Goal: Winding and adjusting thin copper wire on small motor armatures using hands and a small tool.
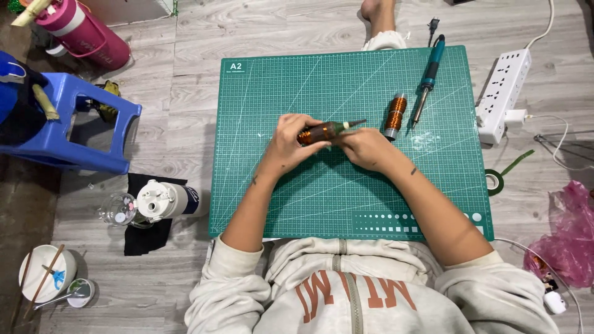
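Observation:
Both my hands meet over the middle of a green cutting mat (297, 192) on the floor. My left hand (289, 141) and my right hand (366, 147) together grip a small rod-shaped part wound with copper wire (322, 132), its dark tip pointing right. A spool of copper wire (395, 115) lies on the mat just right of my hands. Beside it rests a teal-handled soldering iron (428, 77), tip toward me.
A white power strip (504, 93) lies right of the mat, with a green tape roll (495, 180) and a pink plastic bag (569, 235) nearer me. Left are a blue stool (74, 124), pink bottle (83, 32), white bottle (164, 201), and bowl with chopsticks (44, 272). Someone's foot (378, 15) shows beyond the mat.

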